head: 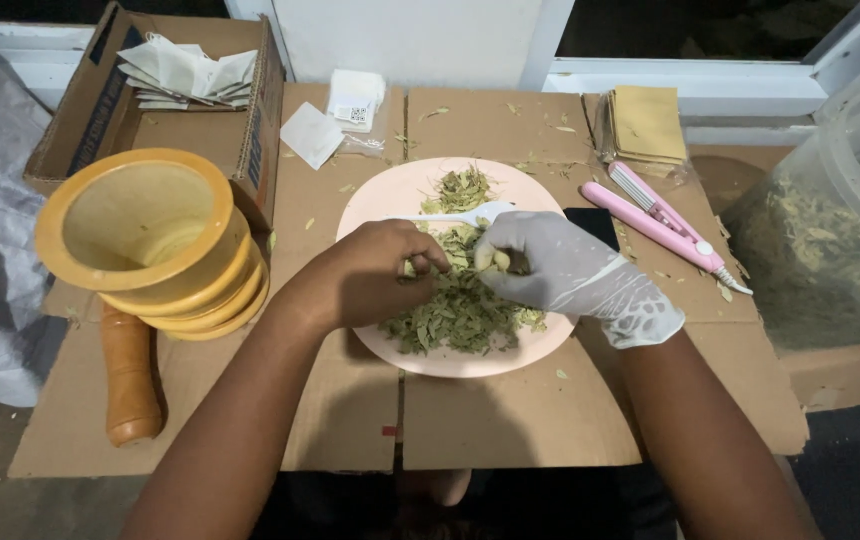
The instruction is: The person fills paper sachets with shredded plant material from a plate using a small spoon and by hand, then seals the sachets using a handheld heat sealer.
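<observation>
A pale pink plate (390, 190) lies on flattened cardboard and holds a heap of dried green leaves (455, 310). A white plastic spoon (470, 213) rests across the plate's far half. My left hand (380, 275) is bare and hovers over the leaves with its fingertips pinched together. My right hand (560, 270) wears a white glove and pinches a small pale object, perhaps a little bag, right beside the left fingertips. Both hands meet above the middle of the heap.
A yellow wooden mortar (150, 240) and its pestle (130, 375) stand at the left. An open cardboard box (80, 120) with small paper sachets sits behind. A pink hair-straightener-like tool (655, 220), tan bags (647, 122) and a big clear tub of dried leaves (830, 220) are right.
</observation>
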